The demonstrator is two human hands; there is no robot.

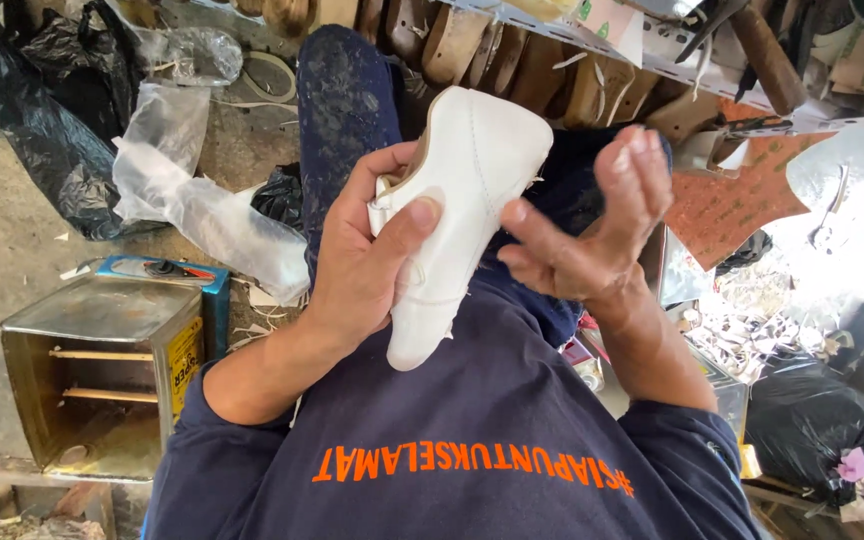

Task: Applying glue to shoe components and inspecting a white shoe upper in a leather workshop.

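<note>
L hand (367, 265) grips white shoe upper (457, 215) w/ thumb across its side, fingers wrapped behind, held above lap over navy shirt (472, 440), while R hand (592, 235) is open, fingers spread, fingertips touching shoe's edge; open metal tin (102, 370) on floor at left.

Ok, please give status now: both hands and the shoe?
Left hand grips white shoe upper, thumb across it. Right hand open, fingers touching its side. Nothing between hands and shoe.
</note>
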